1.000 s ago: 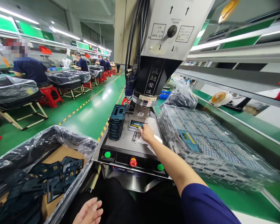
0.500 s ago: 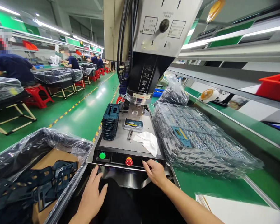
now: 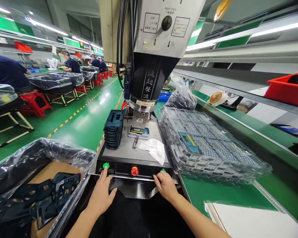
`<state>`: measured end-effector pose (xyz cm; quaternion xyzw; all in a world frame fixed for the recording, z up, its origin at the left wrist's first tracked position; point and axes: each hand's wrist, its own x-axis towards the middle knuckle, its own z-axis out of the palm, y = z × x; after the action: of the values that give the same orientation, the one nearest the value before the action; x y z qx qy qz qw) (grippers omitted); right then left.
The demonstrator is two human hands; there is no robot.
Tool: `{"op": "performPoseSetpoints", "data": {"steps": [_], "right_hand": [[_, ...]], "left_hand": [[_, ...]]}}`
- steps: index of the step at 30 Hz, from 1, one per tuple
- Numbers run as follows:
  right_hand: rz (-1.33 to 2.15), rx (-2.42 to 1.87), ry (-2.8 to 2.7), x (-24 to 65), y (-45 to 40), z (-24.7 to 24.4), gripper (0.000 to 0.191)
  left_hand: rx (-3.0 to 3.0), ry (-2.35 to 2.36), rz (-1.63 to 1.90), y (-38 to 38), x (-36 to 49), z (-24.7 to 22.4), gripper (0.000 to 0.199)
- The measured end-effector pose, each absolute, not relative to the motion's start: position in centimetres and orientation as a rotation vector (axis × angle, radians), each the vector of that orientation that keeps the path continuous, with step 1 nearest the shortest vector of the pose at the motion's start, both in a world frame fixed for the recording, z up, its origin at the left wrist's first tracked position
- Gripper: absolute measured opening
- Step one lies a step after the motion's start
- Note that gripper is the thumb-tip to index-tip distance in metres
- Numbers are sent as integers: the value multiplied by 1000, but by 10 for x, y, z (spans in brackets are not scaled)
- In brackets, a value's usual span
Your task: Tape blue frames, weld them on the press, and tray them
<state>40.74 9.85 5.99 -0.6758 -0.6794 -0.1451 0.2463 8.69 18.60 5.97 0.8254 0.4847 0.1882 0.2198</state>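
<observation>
Green button [image 3: 106,166] left of the red stop [image 3: 134,171] now meets the freshly raised, open left hand [image 3: 101,193]; right hand [image 3: 166,186] curls right of it, grip unclear; teal part [image 3: 139,131] beyond, clear of both.

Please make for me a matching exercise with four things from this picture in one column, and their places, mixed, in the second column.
Things:
1. left hand
2. red button
3. stack of dark frames
4. clear trays

Places:
A. in the middle of the front panel
B. to the right of the machine
C. at the left green button
D. on the metal plate

Right pairs: 1-C, 2-A, 3-D, 4-B
</observation>
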Motion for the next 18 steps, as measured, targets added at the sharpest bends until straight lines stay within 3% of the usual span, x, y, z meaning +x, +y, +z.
{"op": "performPoseSetpoints", "data": {"steps": [8, 14, 18], "right_hand": [[143, -1899, -2003, 362, 82, 49, 33], [599, -1900, -2324, 294, 67, -2, 22], [727, -1997, -2413, 254, 60, -55, 19]], "left_hand": [[2261, 1664, 606, 193, 27, 23, 52], [2142, 2071, 171, 191, -48, -21, 60], [1742, 2065, -71, 181, -73, -20, 52]]}}
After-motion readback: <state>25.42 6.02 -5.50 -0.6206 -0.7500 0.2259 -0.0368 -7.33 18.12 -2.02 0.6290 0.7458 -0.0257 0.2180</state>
